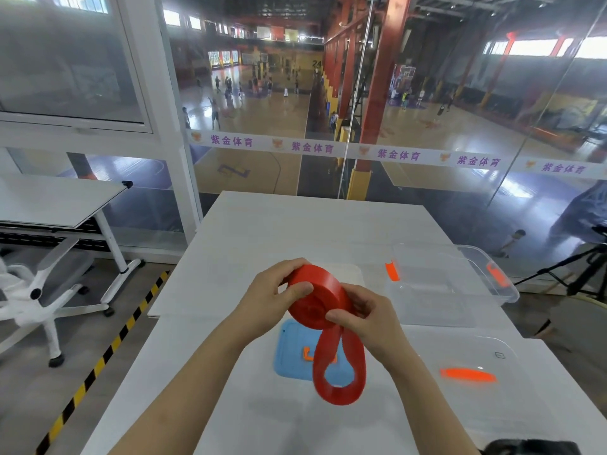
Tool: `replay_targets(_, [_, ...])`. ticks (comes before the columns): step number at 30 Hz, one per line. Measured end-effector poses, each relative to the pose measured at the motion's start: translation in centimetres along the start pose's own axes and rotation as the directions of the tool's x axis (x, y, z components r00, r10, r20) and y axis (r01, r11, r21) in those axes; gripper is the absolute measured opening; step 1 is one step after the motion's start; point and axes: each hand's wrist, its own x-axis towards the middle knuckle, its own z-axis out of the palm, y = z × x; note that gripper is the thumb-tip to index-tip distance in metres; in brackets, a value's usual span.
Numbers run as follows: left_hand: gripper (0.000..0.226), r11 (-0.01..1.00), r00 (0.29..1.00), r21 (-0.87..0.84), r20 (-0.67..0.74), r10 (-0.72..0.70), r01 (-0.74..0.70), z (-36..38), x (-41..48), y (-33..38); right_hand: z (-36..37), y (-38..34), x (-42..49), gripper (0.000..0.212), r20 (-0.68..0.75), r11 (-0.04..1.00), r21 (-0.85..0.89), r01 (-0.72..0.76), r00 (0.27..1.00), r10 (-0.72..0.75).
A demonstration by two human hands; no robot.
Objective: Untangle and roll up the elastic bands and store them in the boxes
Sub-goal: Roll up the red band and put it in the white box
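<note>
A wide red elastic band (317, 298) is mostly wound into a thick coil, held in the air above the white table (249, 231). My left hand (274, 295) grips the coil's left side, thumb on its outer edge. My right hand (364, 315) pinches the coil's right side where the loose end leaves it. The unrolled tail hangs down as a loop (340, 369). A clear plastic box (453, 284) with orange latches stands open at the right. Its clear lid (476, 376) with an orange latch lies nearer, at the lower right.
A blue lid (290, 349) with an orange latch lies on the table under the hanging loop. A white mat (348, 274) lies behind the hands. A white chair (42, 290) and a second desk (56, 201) stand left. A tripod (578, 267) stands right.
</note>
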Motion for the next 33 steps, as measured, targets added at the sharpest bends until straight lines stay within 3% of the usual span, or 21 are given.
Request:
replay_targets(3, [0.029,0.971,0.995,-0.232,-0.073,-0.072,0.053,1.1,-0.8,-0.5,-0.2,0.4,-0.1,0.039,-0.023,0.999,0.030,-0.029,0.999,0.029])
replay_targets(5, [0.022,0.956,0.995,-0.287,-0.058,-0.078,0.058,1.6,-1.4,-0.7,-0.6,0.3,-0.1,0.036,-0.021,0.999,0.013,-0.036,0.999,0.036])
replay_targets(10, [0.035,0.978,0.977,-0.124,0.154,-0.150,0.169,0.2,-1.7,-1.8,-1.2,0.0,-0.4,0.031,0.053,0.996,-0.084,-0.040,0.998,0.045])
replay_targets(13, [0.055,0.978,0.964,0.014,0.166,-0.209,0.210,0.0,-1.7,-1.2,-0.6,-0.2,-0.3,0.032,0.087,0.978,-0.206,-0.011,0.996,0.030])
replay_targets(18, [0.041,0.977,0.970,0.079,0.129,-0.207,0.198,-0.3,-1.6,-1.2,-0.6,0.0,-0.1,0.037,0.147,0.939,-0.341,0.045,0.989,0.006])
replay_targets(22, [0.038,0.974,0.982,-0.132,0.080,-0.174,0.183,0.1,-2.0,-0.4,-1.3,0.1,0.1,0.038,0.126,0.978,-0.208,0.029,0.992,-0.002])
replay_targets(28, [0.042,0.871,0.980,-0.453,0.039,-0.194,0.190,1.0,-2.0,0.0,-2.7,0.5,-0.3,0.042,0.071,0.994,0.106,0.032,0.997,-0.039])
replay_targets(31, [0.043,0.814,0.977,-0.543,0.065,-0.205,0.207,1.4,-2.1,-0.5,-2.3,0.1,-0.4,0.036,0.059,0.986,0.157,0.057,0.996,-0.067])
replay_targets(33, [0.038,0.826,0.971,-0.512,0.104,-0.215,0.238,1.2,-2.2,-1.0,-2.2,-0.4,-0.4,0.034,0.063,0.991,0.125,0.057,0.996,-0.065])
